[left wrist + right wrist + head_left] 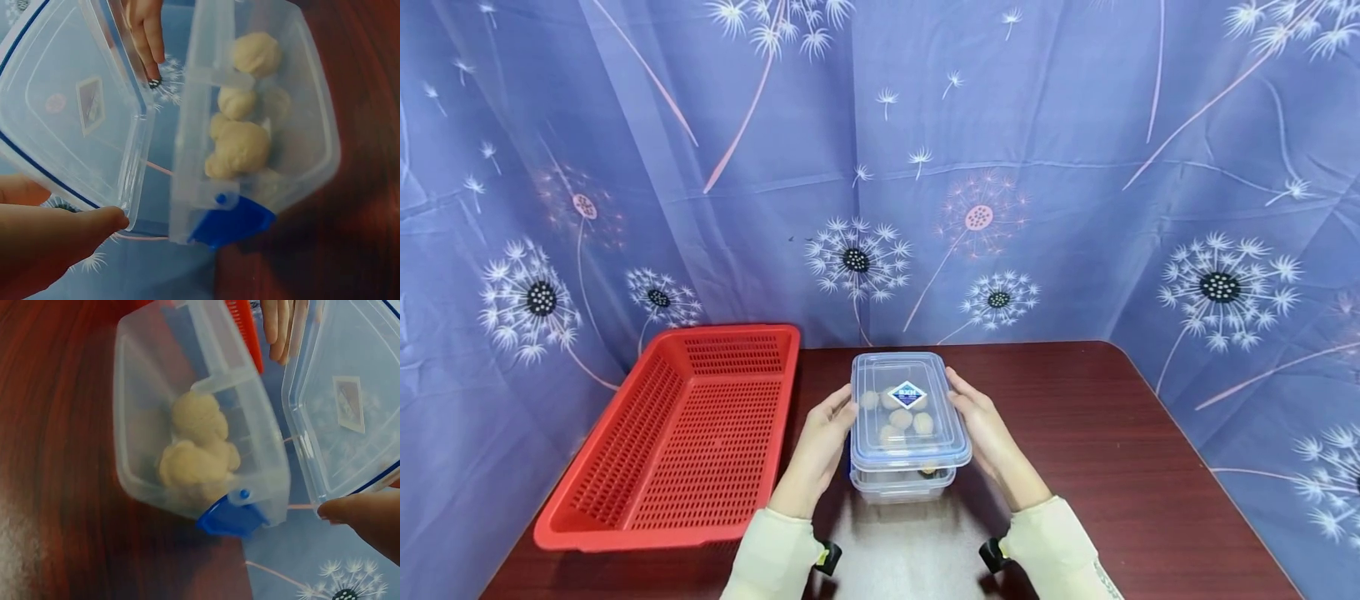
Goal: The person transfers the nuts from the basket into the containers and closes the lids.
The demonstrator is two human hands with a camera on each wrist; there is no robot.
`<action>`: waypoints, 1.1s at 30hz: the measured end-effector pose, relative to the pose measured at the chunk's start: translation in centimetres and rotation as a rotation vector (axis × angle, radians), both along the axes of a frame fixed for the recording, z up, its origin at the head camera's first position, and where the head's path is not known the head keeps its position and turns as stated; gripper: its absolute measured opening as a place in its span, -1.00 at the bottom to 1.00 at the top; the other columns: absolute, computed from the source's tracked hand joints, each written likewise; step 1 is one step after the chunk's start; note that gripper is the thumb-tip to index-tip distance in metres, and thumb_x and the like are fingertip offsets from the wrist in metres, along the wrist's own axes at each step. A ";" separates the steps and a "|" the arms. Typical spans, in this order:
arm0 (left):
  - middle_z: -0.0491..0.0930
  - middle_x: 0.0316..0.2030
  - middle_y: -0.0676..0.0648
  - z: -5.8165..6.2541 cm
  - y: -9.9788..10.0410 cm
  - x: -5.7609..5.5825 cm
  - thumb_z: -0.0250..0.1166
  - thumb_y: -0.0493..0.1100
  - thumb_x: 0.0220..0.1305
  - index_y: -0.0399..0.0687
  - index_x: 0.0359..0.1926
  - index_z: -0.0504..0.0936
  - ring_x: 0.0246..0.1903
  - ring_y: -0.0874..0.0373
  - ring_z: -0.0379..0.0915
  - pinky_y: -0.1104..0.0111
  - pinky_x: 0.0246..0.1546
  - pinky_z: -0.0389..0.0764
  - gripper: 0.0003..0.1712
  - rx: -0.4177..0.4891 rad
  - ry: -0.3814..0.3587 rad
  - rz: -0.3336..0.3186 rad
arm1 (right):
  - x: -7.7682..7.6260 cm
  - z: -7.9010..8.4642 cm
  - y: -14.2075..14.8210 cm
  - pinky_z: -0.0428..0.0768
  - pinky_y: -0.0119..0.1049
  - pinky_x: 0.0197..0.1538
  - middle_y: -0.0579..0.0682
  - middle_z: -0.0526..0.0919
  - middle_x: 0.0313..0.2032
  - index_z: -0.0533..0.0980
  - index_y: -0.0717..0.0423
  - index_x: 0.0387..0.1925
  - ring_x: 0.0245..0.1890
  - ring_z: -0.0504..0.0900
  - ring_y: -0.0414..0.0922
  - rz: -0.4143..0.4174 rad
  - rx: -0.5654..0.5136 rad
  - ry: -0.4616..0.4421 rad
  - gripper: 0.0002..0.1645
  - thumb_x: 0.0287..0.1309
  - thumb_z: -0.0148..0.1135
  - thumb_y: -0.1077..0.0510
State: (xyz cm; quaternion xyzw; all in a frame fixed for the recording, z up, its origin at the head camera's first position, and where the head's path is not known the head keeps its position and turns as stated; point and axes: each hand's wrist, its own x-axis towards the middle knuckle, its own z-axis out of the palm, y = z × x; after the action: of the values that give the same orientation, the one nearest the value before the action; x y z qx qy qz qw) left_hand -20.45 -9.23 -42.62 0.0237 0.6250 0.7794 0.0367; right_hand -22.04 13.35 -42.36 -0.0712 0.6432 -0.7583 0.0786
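Note:
Both hands hold a clear plastic lid (880, 372) by its two long sides, just over a clear plastic box (898, 497). My left hand (820, 437) pinches the lid's left edge, and my right hand (992, 429) grips the opposite edge. Each wrist view shows a gap between the lid and the box rim. Inside the box lie several round, tan, walnut-like balls (244, 147). Blue latches hang folded outward at the box's sides, one latch (234, 225) in the left wrist view and another latch (231, 517) in the right.
A red perforated plastic basket (700, 450) stands to the left on the dark reddish-brown table (1120, 467). Behind the table and at its sides hangs a blue curtain (1060, 208) with dandelion prints.

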 end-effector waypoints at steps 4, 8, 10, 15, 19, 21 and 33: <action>0.20 0.31 -0.46 -0.6 -0.2 -0.2 -0.02 -0.41 0.40 -0.55 0.35 0.12 0.35 -0.18 0.08 0.04 0.36 0.08 -0.44 -0.085 -0.010 0.035 | -0.7 -1.3 0.1 0.10 -0.03 0.39 0.18 -0.06 0.48 -0.08 0.23 0.48 0.42 0.02 0.05 0.025 0.035 -0.013 -0.35 0.44 -0.24 0.27; 0.24 0.29 -0.45 -1.5 -0.1 -0.5 0.01 -0.42 0.37 -0.52 0.35 0.16 0.33 -0.18 0.14 0.05 0.33 0.17 -0.44 -0.124 -0.034 0.055 | -0.9 -1.9 0.1 0.06 -0.02 0.40 0.20 -0.11 0.48 -0.11 0.24 0.49 0.45 -0.07 0.08 0.045 0.085 -0.008 -0.35 0.46 -0.25 0.30; 0.25 0.28 -0.45 -1.9 -0.1 -0.6 0.01 -0.43 0.37 -0.52 0.35 0.16 0.32 -0.18 0.15 0.05 0.31 0.21 -0.44 -0.135 -0.040 0.059 | -0.9 -2.1 0.0 0.04 -0.01 0.40 0.19 -0.12 0.48 -0.10 0.25 0.48 0.45 -0.08 0.08 0.039 0.117 0.002 -0.35 0.45 -0.24 0.30; 0.24 0.28 -0.47 -2.4 0.0 -0.9 0.02 -0.45 0.34 -0.54 0.35 0.14 0.32 -0.19 0.16 0.05 0.29 0.24 -0.42 -0.140 -0.048 0.064 | -1.0 -2.5 -0.2 0.04 -0.08 0.42 0.16 -0.15 0.49 -0.09 0.26 0.48 0.46 -0.13 0.08 0.030 0.174 0.036 -0.34 0.44 -0.21 0.29; 0.19 0.30 -0.49 -2.4 0.1 -1.1 0.02 -0.45 0.33 -0.56 0.36 0.09 0.34 -0.20 0.12 0.05 0.31 0.21 -0.39 -0.141 -0.060 0.062 | -1.2 -2.6 -0.3 -0.10 -0.10 0.45 0.19 -0.23 0.49 -0.11 0.30 0.47 0.47 -0.24 0.08 0.040 0.203 0.052 -0.35 0.44 -0.23 0.32; 0.18 0.30 -0.50 -2.5 0.1 -1.1 0.02 -0.45 0.33 -0.57 0.36 0.08 0.34 -0.21 0.10 0.04 0.31 0.20 -0.38 -0.143 -0.064 0.062 | -1.3 -2.7 -0.4 -0.21 -0.03 0.45 0.19 -0.25 0.49 -0.12 0.31 0.47 0.47 -0.29 0.07 0.044 0.207 0.053 -0.35 0.44 -0.26 0.34; 0.24 0.26 -0.51 -3.1 0.5 -1.6 0.02 -0.48 0.29 -0.58 0.33 0.13 0.31 -0.23 0.16 0.02 0.28 0.26 -0.40 -0.162 -0.066 0.093 | -1.8 -3.9 -0.3 -0.16 -0.01 0.44 0.22 -0.19 0.48 -0.07 0.31 0.46 0.47 -0.22 0.11 0.023 0.248 0.037 -0.35 0.41 -0.22 0.37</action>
State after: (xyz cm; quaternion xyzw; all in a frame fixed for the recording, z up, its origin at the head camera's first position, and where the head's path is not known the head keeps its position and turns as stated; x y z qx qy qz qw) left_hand -22.04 -8.73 -45.71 -0.0341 0.6850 0.7274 0.0229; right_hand -23.87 13.09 -46.22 -0.0820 0.7325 -0.6706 0.0836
